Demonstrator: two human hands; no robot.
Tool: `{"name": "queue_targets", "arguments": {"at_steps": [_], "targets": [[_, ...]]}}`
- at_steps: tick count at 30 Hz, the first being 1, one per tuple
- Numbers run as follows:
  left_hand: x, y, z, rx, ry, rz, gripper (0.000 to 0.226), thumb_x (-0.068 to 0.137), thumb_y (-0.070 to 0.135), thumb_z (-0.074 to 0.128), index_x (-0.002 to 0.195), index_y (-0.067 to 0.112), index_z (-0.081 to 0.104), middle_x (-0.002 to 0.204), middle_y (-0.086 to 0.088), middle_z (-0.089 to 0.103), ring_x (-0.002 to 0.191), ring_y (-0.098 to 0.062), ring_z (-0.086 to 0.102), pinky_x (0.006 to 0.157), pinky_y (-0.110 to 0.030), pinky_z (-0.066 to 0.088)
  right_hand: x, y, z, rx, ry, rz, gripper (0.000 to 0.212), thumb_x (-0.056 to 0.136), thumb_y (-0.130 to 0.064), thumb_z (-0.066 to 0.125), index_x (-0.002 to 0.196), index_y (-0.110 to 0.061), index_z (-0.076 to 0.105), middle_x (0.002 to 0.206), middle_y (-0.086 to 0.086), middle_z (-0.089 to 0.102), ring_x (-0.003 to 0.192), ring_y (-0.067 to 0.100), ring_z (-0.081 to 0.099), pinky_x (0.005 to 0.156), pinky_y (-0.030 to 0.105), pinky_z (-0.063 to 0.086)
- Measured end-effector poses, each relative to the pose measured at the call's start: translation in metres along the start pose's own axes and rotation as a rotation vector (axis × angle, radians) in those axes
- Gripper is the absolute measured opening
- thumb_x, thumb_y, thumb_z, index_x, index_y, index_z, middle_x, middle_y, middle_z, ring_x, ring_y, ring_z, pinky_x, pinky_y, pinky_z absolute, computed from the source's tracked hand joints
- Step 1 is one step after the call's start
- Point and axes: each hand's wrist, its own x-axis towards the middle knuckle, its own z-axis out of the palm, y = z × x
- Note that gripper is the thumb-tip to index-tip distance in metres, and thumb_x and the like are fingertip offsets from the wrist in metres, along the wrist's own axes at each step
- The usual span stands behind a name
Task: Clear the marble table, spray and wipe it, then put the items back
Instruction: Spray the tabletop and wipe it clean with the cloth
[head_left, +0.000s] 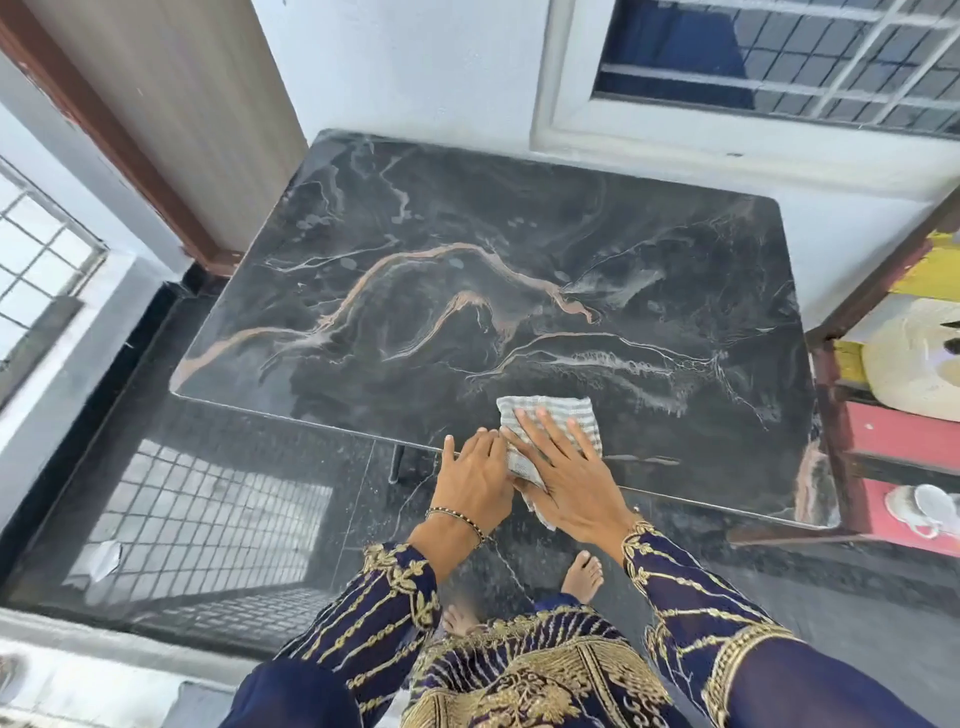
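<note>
The black marble table (467, 270), veined in gold and white, fills the middle of the head view with nothing on it but a cloth. A grey-and-white striped cloth (566, 413) lies folded at the table's near edge and hangs partly over it. My right hand (563, 467) presses flat on the cloth with straight, spread fingers. My left hand (470, 475) lies right beside it at the table's edge, its fingertips touching the cloth's left side. Faint wet streaks show on the marble.
A shelf unit (883, 441) with red boards stands against the table's right side, holding a cream round object (914, 358) and white cups (924, 506). A white wall and barred window lie behind. Dark glossy floor and my bare feet (582, 574) are below.
</note>
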Motion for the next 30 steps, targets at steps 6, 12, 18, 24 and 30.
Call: {"name": "queue_targets", "arguments": {"at_steps": [6,12,18,24,30], "targets": [[0.019,0.053,0.014,0.086,-0.081,0.204,0.051,0.093,0.022,0.044,0.143,0.014,0.036,0.151,0.0,0.036,0.146,-0.017,0.019,0.119,-0.048,0.016,-0.057,0.054,0.0,0.031,0.007,0.095,0.063,0.105,-0.059,0.021,0.161,-0.031,0.011,0.17,-0.006,0.003,0.157,0.017,0.002,0.124,0.049,0.019],[0.053,0.141,0.04,0.153,-0.144,0.407,0.044,0.094,0.024,0.044,0.137,0.017,0.045,0.156,0.0,0.029,0.148,-0.014,0.013,0.119,-0.048,0.012,-0.15,0.151,0.003,0.025,0.005,0.198,0.062,0.105,-0.058,0.02,0.161,-0.033,0.008,0.17,-0.006,0.002,0.157,0.017,0.001,0.124,0.049,0.019],[0.093,0.225,0.061,0.133,-0.13,0.43,0.04,0.095,0.023,0.043,0.134,0.018,0.05,0.151,0.001,0.038,0.146,-0.015,0.022,0.119,-0.044,0.016,-0.182,0.23,-0.006,0.053,-0.007,0.137,0.062,0.106,-0.057,0.016,0.161,-0.03,0.013,0.169,-0.005,0.01,0.156,0.017,0.009,0.124,0.046,0.013],[0.159,0.308,0.075,0.112,-0.038,0.275,0.036,0.089,0.019,0.046,0.124,0.015,0.058,0.134,0.001,0.053,0.137,-0.017,0.037,0.11,-0.035,0.029,-0.169,0.309,0.002,0.202,0.005,0.116,0.063,0.105,-0.057,0.012,0.161,-0.03,0.002,0.17,-0.007,0.004,0.157,0.015,0.0,0.126,0.043,0.012],[0.215,0.332,0.078,0.071,0.048,0.125,0.018,0.086,0.013,0.055,0.1,0.013,0.065,0.112,0.0,0.063,0.117,-0.024,0.053,0.093,-0.039,0.041,-0.127,0.381,0.002,0.272,0.036,-0.016,0.062,0.108,-0.049,0.03,0.162,-0.025,0.012,0.17,-0.002,0.005,0.157,0.017,-0.003,0.126,0.043,0.015]]}}
